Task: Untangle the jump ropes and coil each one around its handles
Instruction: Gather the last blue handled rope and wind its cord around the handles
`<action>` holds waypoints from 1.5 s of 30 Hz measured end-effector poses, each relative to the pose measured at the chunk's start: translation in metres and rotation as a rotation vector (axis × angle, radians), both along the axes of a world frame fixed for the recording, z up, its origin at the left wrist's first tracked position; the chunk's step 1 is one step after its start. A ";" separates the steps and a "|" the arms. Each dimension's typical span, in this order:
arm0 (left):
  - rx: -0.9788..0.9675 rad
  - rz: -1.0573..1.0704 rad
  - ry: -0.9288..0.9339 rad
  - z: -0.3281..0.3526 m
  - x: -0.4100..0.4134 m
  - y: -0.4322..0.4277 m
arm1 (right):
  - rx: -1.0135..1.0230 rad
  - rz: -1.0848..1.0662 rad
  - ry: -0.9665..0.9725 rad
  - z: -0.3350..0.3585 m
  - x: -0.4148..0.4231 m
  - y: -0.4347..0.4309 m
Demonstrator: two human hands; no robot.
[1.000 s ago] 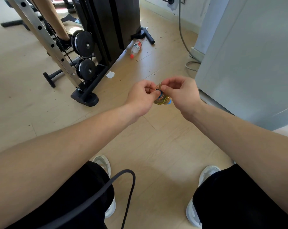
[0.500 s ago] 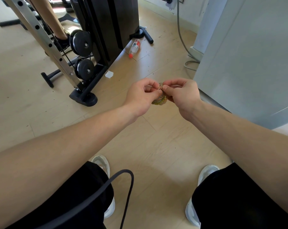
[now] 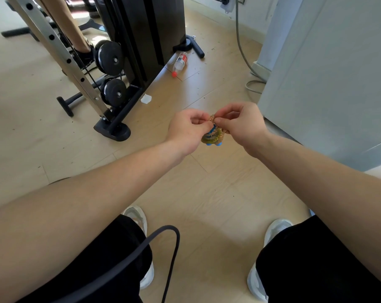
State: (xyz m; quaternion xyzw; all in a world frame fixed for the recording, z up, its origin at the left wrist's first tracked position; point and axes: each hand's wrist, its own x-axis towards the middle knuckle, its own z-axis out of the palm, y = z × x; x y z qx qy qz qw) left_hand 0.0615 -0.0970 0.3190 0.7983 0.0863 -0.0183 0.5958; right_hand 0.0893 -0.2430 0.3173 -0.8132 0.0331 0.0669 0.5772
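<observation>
A small glittery gold jump rope bundle [image 3: 213, 137] with blue handle ends hangs between my hands, above the wooden floor. My left hand [image 3: 188, 129] pinches the rope at the top of the bundle with thumb and forefinger. My right hand [image 3: 239, 125] pinches the same strand right beside it, fingertips almost touching. Much of the bundle is hidden behind my fingers. A thick dark grey rope [image 3: 159, 243] loops over my left thigh and drops to the floor between my feet.
A black weight machine [image 3: 141, 40] with pulleys and a slanted metal rail stands at the back left, another person's leg behind it. A plastic bottle [image 3: 180, 62] lies on the floor. A grey cabinet [image 3: 329, 84] and a cable fill the right side.
The bundle has turned slightly and its blue handle ends show again below my fingers. Both hands stay pinched together at the same spot.
</observation>
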 end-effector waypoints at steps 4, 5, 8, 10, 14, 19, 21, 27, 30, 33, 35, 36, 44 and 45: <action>-0.031 0.011 0.006 0.002 0.001 -0.001 | 0.039 -0.028 0.006 0.002 0.002 0.003; -0.037 0.011 0.001 0.004 0.002 -0.001 | 0.078 -0.046 0.008 0.003 0.002 0.003; 0.001 -0.002 -0.028 0.008 0.006 0.000 | 0.161 -0.075 -0.009 0.006 0.004 0.003; 0.037 -0.011 -0.052 0.008 0.008 0.004 | 0.181 -0.055 -0.011 0.007 0.004 0.003; 0.024 -0.009 -0.097 0.004 0.006 0.010 | 0.159 -0.013 -0.023 0.006 0.006 0.003; -0.026 0.028 -0.059 0.002 0.004 0.012 | 0.167 0.030 -0.021 0.003 0.004 0.003; -0.046 0.039 -0.033 0.001 0.003 0.012 | 0.170 0.044 -0.026 0.004 0.002 0.003; -0.108 0.018 0.003 -0.002 0.003 0.011 | 0.158 0.058 -0.046 0.005 -0.001 0.002; -0.146 0.009 0.028 0.000 0.003 0.011 | 0.143 0.067 -0.051 0.007 -0.001 0.001; -0.182 0.005 0.058 0.001 0.003 0.010 | 0.109 0.055 -0.051 0.007 -0.001 0.002; -0.185 0.011 0.065 0.000 0.002 0.009 | 0.060 0.012 -0.050 0.005 -0.002 0.004; -0.170 0.016 0.063 -0.001 0.001 0.008 | 0.040 -0.013 -0.045 0.004 -0.003 0.006; -0.085 0.066 0.013 -0.007 0.004 0.001 | -0.032 -0.059 -0.024 0.003 -0.002 0.005; -0.106 0.071 0.014 -0.007 0.006 0.000 | -0.044 -0.064 -0.043 0.004 -0.001 0.005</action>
